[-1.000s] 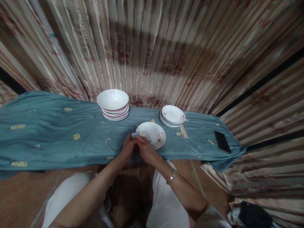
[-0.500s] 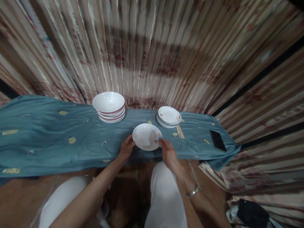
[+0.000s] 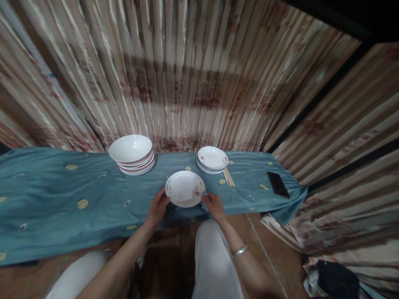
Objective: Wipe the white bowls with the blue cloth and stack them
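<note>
from the head view, the left hand [image 3: 158,205] grips the near left rim of a shallow floral plate [image 3: 185,189], with the thumb over the edge and the fingers tucked below. the right hand [image 3: 215,205] is closed at the opposite rim, with a bit of pale bluish cloth [image 3: 205,206] caught between it and the plate and hanging just below the edge. how much cloth is bunched behind those fingers is hidden. the plate is face up near the front edge of the teal tablecloth [image 3: 102,199], between the two hands; whether its base touches the fabric or is lifted off it, i cannot tell.

the step in hand, as i judge it, is a two-sided hold with the cloth at the right rim. the next move calls for an even grip: the left hand should bear the plate while the right minds the cloth, since glazed china may slip if either side lets go.

beyond the plate, a little to the right, sits a stack of floral plates [image 3: 213,158], with wooden chopsticks [image 3: 229,177] lying just beside it. farther left stands a stack of red-banded white bowls [image 3: 131,149]. a black smartphone [image 3: 278,185] lies near the table's right end, well apart from both hands.
</note>
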Action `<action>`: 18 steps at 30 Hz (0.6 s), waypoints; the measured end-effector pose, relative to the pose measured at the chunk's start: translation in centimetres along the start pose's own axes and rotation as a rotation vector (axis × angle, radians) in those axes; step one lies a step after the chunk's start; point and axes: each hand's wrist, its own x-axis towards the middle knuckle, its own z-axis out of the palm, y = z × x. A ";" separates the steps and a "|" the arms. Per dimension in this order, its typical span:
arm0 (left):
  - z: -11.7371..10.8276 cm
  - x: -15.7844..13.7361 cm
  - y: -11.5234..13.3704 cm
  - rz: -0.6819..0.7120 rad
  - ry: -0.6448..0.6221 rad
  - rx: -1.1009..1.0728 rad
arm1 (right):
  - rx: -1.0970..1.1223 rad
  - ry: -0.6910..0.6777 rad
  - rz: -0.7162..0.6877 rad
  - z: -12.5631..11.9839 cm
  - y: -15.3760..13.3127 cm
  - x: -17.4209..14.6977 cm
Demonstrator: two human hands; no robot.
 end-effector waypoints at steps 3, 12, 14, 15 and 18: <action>0.5 -0.3 0.9 0.009 -0.003 -0.010 | 0.013 0.034 -0.007 -0.6 -0.7 -0.2; 8.0 3.6 5.1 0.106 -0.137 -0.064 | 0.018 0.244 -0.105 -6.5 -2.3 3.6; 10.5 5.4 5.2 0.085 -0.144 -0.101 | 0.007 0.293 -0.097 -7.8 -1.7 5.7; 11.6 6.4 5.1 0.065 -0.144 -0.110 | -0.006 0.308 -0.083 -8.3 -1.3 6.7; 14.3 9.0 4.4 -0.003 -0.123 -0.072 | -0.038 0.334 -0.027 -9.6 -0.1 9.5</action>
